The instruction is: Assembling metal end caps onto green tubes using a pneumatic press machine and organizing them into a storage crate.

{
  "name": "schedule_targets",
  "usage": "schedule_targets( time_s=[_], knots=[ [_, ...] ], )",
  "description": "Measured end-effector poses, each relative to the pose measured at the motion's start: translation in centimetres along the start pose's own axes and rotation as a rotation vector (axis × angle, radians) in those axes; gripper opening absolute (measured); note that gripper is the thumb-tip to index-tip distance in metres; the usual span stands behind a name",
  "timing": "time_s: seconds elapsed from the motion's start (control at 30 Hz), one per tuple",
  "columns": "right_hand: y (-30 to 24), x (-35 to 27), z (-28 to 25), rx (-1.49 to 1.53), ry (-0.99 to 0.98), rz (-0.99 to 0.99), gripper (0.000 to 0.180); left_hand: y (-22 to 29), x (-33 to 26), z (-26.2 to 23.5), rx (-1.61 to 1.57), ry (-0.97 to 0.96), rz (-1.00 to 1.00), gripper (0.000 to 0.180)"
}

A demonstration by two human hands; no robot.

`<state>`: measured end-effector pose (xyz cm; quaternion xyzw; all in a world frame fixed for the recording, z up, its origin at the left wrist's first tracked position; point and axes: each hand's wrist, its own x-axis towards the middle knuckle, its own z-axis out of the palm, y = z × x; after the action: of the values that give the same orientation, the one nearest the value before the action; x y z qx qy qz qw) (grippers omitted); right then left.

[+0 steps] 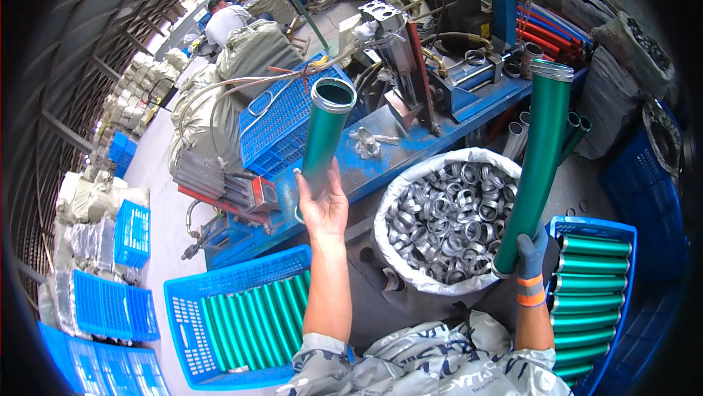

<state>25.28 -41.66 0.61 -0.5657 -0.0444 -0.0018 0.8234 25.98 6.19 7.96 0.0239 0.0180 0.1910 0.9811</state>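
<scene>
Left hand (323,206), bare, grip clenched around the lower end of a short green tube (326,132). The tube's long axis runs up and slightly right from the palm; its metal-ringed open mouth points far, toward the press fixture (395,52) on the blue tabletop (381,158).

Right hand (529,253), in a grey glove with orange cuff, grip clenched on the bottom end of a long green tube (538,162). Its axis tilts up and to the right, and the ringed top end stands well above the tabletop edge, near the far right.

Key relation: both tubes are held by their near ends, free ends away from the body. The left one is nearer the fixture, the right one well apart from it.

Between the hands, low: a white sack (410,184) full of loose metal rings (447,220). The long tube's lower end sits just at the sack's right rim; I cannot tell whether they touch.

Near left: blue crate (183,315) with green tubes lying side by side, long axes running near to far. Near right: second blue crate (622,235) with tubes stacked crosswise, just beside the right hand.

A person in a white top sits far left.
</scene>
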Motion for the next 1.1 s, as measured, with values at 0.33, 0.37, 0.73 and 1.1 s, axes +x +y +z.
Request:
schedule_targets(
  time_s=[0.33,0.37,0.73,1.1],
  knots=[
    [1.8,-0.6,0.3,-0.022,-0.033,0.032,0.081,-0.5,-2.9,0.4,-0.161,0.044,-0.121,0.054],
    [2.2,-0.8,0.3,-0.012,-0.044,0.052,0.081,-0.9,-3.8,0.7,-0.249,0.025,-0.167,0.054],
    [3.9,-2.1,1.4,0.042,-0.09,0.159,0.078,-5.8,-12.8,6.1,-0.89,0.041,-0.358,0.064],
    [3.7,-1.6,1.7,0.026,-0.036,0.124,0.07,-2.2,-5.9,-1.1,0.31,0.196,0.263,0.056]
  ],
)
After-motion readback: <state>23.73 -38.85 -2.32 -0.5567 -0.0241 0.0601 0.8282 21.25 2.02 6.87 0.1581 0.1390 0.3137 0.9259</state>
